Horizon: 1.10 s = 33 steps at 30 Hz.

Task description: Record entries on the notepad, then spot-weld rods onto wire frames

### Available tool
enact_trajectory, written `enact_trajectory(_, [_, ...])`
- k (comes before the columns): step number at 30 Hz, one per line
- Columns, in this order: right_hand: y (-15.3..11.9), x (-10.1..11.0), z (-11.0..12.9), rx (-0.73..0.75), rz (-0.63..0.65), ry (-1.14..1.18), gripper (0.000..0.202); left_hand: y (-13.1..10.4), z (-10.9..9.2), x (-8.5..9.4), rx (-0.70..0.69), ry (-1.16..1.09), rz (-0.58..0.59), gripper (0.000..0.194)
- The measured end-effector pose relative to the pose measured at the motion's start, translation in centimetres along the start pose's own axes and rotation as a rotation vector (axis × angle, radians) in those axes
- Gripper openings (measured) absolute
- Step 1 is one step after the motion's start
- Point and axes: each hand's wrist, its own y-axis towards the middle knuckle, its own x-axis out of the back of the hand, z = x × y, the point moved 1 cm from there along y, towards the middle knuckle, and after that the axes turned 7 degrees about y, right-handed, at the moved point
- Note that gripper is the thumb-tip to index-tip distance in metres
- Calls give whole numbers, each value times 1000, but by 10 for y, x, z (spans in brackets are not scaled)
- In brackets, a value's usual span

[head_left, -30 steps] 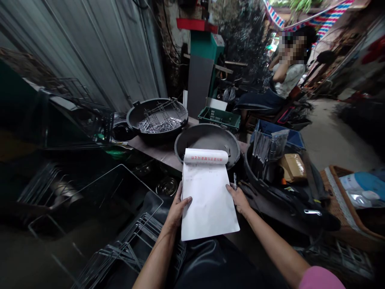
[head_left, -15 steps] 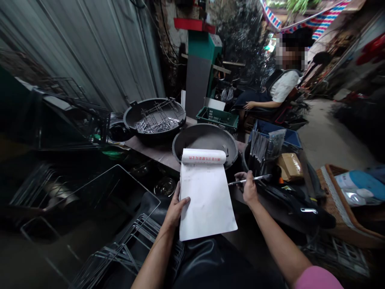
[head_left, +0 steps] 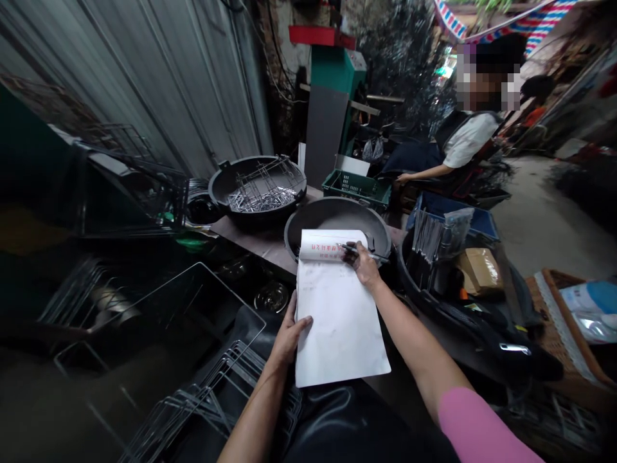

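Note:
A white paper pad (head_left: 340,321) with its top sheets rolled back lies over my lap, red print showing on the rolled part. My left hand (head_left: 292,331) grips the pad's left edge, thumb on top of the page. At the upper right of the pad is my right hand (head_left: 362,265), fingers closed around a pen (head_left: 378,258) whose one end sticks out to the right. These fingers are at the rolled sheets; whether they press on the paper I cannot tell. Just behind the pad sits a dark round pan (head_left: 332,215).
Another pan (head_left: 258,183) at the back left holds thin metal pieces and a wire rack. Bent wire frames (head_left: 216,392) lie at lower left. A tub of rods (head_left: 427,235) and a wicker basket (head_left: 569,321) stand right. A person (head_left: 472,138) sits beyond a green crate (head_left: 357,186).
My right hand has moved left and up with the pen, from beside the pad onto its rolled top. My left hand keeps its hold. The view has shifted slightly.

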Motion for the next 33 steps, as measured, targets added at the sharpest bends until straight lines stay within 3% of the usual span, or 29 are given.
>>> enact_trajectory(6, [4,7,2,-66,-1,209,31,0,-1,-1,12,-47,-2,86])
enact_trajectory(9, [-8,12,4,-5,0,159,28,1,0,-1,17,-58,-4,87])
enact_trajectory(13, [-24,23,12,123,-92,120,23,3,3,1,-6,-9,-17,84])
enact_trajectory(17, [-41,31,18,114,-158,135,26,5,6,4,-44,62,-28,82])
enact_trajectory(22, [-65,31,-2,206,-208,-208,23,5,7,4,-39,76,-22,84])
enact_trajectory(27, [-78,28,-21,485,-218,-750,21,3,5,2,-45,105,-35,85])
enact_trajectory(33, [-79,25,-24,675,-179,-989,20,4,5,3,-103,259,-64,79])
